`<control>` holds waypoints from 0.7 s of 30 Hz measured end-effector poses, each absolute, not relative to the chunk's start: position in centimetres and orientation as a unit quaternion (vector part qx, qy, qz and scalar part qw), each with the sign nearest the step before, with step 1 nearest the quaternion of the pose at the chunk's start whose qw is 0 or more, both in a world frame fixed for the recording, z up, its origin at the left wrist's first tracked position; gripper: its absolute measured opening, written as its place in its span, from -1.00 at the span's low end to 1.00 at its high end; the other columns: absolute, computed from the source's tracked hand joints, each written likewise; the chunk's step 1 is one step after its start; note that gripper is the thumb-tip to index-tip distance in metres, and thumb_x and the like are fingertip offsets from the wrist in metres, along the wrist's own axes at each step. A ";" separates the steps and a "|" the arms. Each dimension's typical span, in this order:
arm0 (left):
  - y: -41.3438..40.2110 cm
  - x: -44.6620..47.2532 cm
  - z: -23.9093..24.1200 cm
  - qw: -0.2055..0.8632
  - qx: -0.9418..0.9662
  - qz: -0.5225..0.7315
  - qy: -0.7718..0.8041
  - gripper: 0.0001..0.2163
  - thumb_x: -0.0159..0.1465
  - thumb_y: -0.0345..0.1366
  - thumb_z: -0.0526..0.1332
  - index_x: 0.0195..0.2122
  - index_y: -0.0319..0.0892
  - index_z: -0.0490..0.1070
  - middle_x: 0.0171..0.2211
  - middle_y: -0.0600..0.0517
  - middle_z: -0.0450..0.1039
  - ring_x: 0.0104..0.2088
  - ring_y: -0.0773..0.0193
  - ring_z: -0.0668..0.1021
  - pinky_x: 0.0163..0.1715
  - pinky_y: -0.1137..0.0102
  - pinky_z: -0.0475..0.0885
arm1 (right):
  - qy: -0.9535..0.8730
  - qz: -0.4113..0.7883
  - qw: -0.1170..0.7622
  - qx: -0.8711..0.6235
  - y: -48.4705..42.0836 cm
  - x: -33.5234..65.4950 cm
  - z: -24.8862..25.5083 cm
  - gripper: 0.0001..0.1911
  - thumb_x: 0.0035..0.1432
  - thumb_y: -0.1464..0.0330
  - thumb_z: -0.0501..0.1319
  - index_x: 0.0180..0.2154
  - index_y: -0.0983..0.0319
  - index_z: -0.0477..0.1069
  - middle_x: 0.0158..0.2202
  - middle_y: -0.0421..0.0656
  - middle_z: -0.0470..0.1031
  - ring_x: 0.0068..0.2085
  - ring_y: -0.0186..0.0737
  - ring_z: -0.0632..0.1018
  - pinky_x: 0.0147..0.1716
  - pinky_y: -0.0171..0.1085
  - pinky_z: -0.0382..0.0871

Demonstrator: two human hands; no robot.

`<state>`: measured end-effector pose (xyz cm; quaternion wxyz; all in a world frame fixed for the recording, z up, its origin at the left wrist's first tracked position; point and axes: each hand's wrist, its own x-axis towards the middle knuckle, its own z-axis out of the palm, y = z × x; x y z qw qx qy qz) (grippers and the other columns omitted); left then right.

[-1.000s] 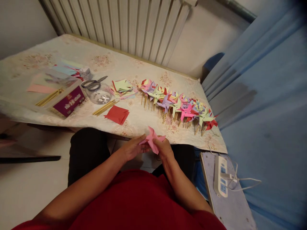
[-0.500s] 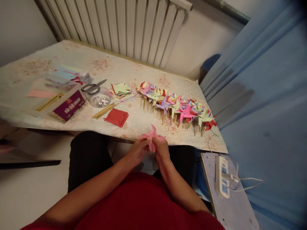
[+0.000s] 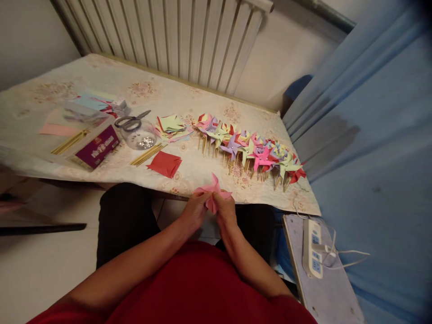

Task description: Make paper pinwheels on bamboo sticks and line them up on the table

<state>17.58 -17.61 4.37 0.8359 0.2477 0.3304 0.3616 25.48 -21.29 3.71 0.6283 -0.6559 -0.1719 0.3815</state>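
Observation:
A pink paper pinwheel [image 3: 212, 183] is held between both hands just off the table's front edge. My left hand [image 3: 196, 208] is closed on its left side, the thumb reaching to the middle. My right hand [image 3: 225, 209] grips it from the right, and both thumbs meet near its centre. Past the hands lies a stack of red paper squares [image 3: 165, 164], with a few thin wooden sticks [image 3: 147, 154] beside it. Rows of finished pinwheels on sticks [image 3: 248, 150] stand to the right. Whatever sits under the thumbs is hidden.
Scissors [image 3: 132, 121] rest across a clear bowl of shiny pins [image 3: 143, 141]. To the left is a purple-labelled box [image 3: 99, 147]; behind the red stack, coloured paper squares [image 3: 170, 123]. A power strip [image 3: 312, 249] lies on a side board [image 3: 332, 297] by the blue curtain [image 3: 378, 148].
My left thumb has moved inward to the pinwheel's centre, meeting the right thumb. The hands and pinwheel have shifted very slightly left.

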 end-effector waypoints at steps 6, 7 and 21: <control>-17.4 17.5 4.8 0.830 0.249 0.360 0.344 -0.88 -0.07 -0.34 0.35 -0.59 -0.18 0.41 -0.61 0.13 0.40 -0.58 0.41 0.36 -0.49 0.46 0.23 | -0.160 0.407 0.646 -0.625 -21.4 25.3 4.1 -0.79 -0.12 0.26 0.31 -0.44 0.25 0.39 -0.55 -0.31 0.38 -0.52 -0.35 0.36 -0.51 -0.35 0.25; -17.4 17.4 4.9 0.831 0.251 0.358 0.343 -0.89 -0.06 -0.34 0.34 -0.58 -0.18 0.41 -0.61 0.13 0.40 -0.57 0.40 0.37 -0.48 0.46 0.23 | -0.160 0.412 0.648 -0.620 -21.5 25.4 4.2 -0.77 -0.11 0.25 0.32 -0.43 0.25 0.39 -0.54 -0.30 0.38 -0.52 -0.35 0.36 -0.50 -0.35 0.25; -16.5 16.7 5.4 0.816 0.236 0.380 0.365 -0.92 -0.03 -0.39 0.29 -0.58 -0.16 0.39 -0.62 0.14 0.36 -0.58 0.39 0.36 -0.49 0.44 0.25 | -0.393 0.079 0.592 -0.699 -26.7 27.0 2.3 -0.80 0.18 0.32 0.20 -0.15 0.22 0.45 -0.37 -0.18 0.47 -0.37 -0.26 0.49 -0.31 -0.26 0.40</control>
